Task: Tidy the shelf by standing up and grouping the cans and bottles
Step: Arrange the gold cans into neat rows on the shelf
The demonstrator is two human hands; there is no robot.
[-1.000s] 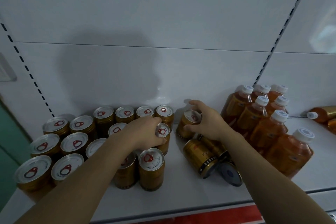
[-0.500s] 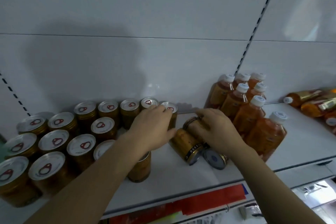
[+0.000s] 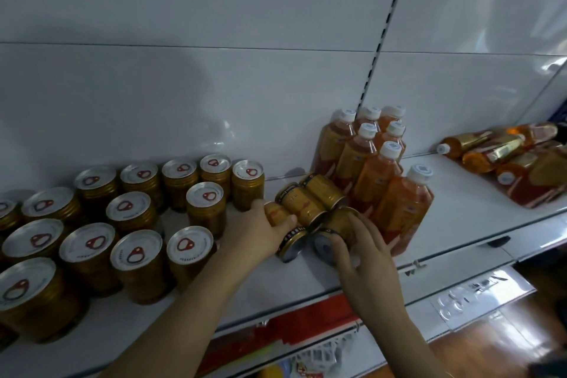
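Left hand (image 3: 260,232): it has come off the upright can tops it touched a second ago and now wraps the nearest fallen can (image 3: 283,224), fingers curled over its side.
Right hand (image 3: 362,250): earlier on a standing can at the back, it now closes over the base end of another fallen can (image 3: 336,232).
Fallen cans: four lie in a touching cluster between the hands; two more (image 3: 310,199) sit just beyond the fingertips.
Standing cans (image 3: 129,224): grouped to the left of the left hand, upright.
Upright bottles (image 3: 377,163): just right of the right hand.
Toppled bottles (image 3: 506,159): well to the right, untouched.
Meaning: judging by the grips, righting the cluster is starting; the bottle pile remains.
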